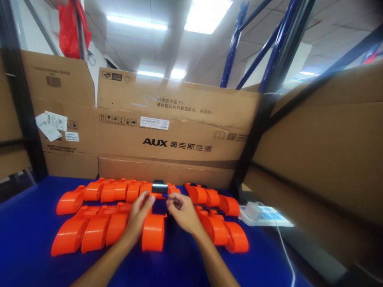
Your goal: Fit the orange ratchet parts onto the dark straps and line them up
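My left hand (140,211) is closed on an orange plastic part with a shiny black cylinder (160,186) at its top, held over the blue table. My right hand (182,211) has its fingers pinched together close to the right side of this part, by a small dark blue bit (165,196); what lies in the pinch is too small to make out. Just below the hands stands an orange curved plastic piece (153,232). Similar orange pieces sit in rows to the left (68,235) and to the right (236,237), some partly hidden by my hands and forearms.
Cardboard panels (125,143) wall off the back of the blue tabletop (134,271). A dark rack post (249,151) rises at the right rear. Beside it lies a white power strip (254,211) with a plugged-in adapter and a white cable (283,243) trailing forward.
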Tool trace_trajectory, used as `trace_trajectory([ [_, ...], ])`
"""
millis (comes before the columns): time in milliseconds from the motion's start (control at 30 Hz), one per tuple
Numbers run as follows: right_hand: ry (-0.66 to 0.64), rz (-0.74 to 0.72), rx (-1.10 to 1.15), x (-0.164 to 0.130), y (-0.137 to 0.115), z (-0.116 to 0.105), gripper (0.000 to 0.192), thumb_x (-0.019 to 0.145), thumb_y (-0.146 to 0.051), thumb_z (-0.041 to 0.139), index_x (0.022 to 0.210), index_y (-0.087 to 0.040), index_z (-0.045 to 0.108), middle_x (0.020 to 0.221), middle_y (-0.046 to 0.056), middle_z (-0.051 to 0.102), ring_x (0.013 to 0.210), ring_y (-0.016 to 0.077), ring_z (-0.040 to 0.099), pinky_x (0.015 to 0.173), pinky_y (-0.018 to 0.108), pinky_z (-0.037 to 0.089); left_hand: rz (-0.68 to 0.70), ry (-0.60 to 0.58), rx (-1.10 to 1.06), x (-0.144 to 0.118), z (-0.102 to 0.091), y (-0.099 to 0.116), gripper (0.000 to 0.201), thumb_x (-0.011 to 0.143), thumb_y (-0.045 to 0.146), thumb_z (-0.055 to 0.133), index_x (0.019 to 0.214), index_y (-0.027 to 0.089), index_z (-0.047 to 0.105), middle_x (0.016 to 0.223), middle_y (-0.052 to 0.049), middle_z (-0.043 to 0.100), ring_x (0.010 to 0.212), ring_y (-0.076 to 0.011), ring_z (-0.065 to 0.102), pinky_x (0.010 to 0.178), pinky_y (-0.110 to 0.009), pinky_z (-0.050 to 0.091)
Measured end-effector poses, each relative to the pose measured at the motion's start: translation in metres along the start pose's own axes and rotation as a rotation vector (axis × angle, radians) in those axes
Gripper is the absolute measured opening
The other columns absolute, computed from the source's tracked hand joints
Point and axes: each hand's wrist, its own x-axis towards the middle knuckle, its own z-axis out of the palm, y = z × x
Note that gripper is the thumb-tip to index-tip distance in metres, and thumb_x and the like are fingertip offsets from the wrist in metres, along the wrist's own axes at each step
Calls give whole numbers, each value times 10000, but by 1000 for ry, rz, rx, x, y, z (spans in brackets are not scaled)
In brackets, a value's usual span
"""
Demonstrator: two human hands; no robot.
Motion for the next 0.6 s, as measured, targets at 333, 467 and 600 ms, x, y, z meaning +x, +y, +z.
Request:
trace_trajectory([
  [333,9,-64,-191,-3,5,5,120,770,-184,507,652,-173,529,596,-46,416,558,97,386,515,208,296,118,-99,87,-5,5,14,431,793,442,723,1123,166,701,1079,-96,734,995,-263,663,889,-334,489],
  [467,9,-74,-263,-4,5,4,167,795,-195,474,646,-166,543,593,-46,377,559,97,354,503,209,262,127,-102,109,-4,5,14,423,789,433,730,1112,161,713,1075,-100,741,995,-270,671,901,-347,497],
  [600,6,-79,-293,-4,5,4,199,805,-207,465,624,-167,537,588,-43,379,558,100,357,500,208,270,132,-87,131,-2,4,12,414,787,435,732,1089,152,722,1066,-108,745,962,-271,680,891,-356,503],
])
